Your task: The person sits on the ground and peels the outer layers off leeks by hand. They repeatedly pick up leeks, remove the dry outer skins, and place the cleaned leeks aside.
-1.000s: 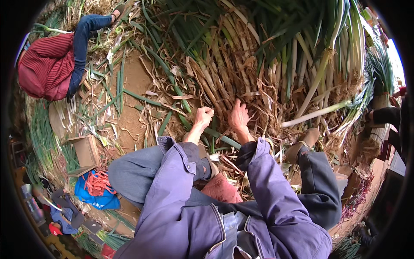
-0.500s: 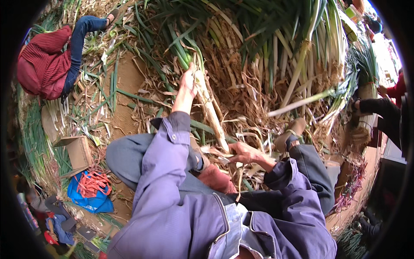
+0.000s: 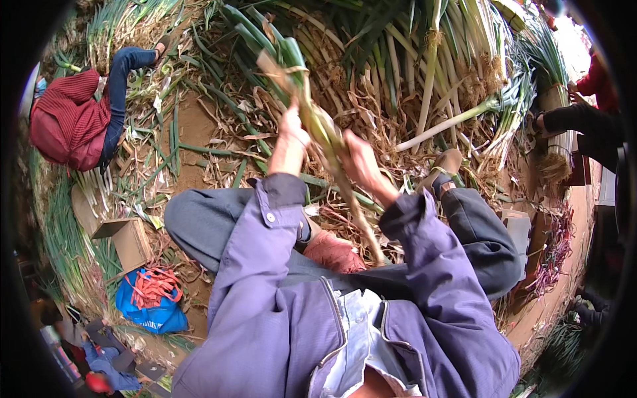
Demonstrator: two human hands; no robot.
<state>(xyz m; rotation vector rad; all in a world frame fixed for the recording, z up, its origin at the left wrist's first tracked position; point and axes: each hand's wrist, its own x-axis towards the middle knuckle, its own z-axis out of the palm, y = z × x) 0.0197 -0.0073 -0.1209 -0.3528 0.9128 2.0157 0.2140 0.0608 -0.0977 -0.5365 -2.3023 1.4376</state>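
A long scallion (image 3: 318, 126), green at the top with a brown dry stalk, slants across the middle. My left hand (image 3: 292, 127) is closed on its upper part. My right hand (image 3: 355, 149) has curled fingers around the stalk a little lower, just right of my left hand. Loose dry, papery leaves at the scallion's upper part are blurred. Behind both hands lies a big heap of scallions (image 3: 398, 53) with brown outer leaves and roots.
A seated co-worker in red stripes (image 3: 70, 116) is at upper left, another person's dark-clad leg (image 3: 570, 119) at right. A cardboard box (image 3: 129, 242) and blue bag of red strips (image 3: 149, 305) lie at left. Dry leaf litter (image 3: 225, 126) covers the dirt around me.
The scallion has come up from the heap into my hands and shifted higher. My right hand has moved up the stalk toward my left hand from near the root end.
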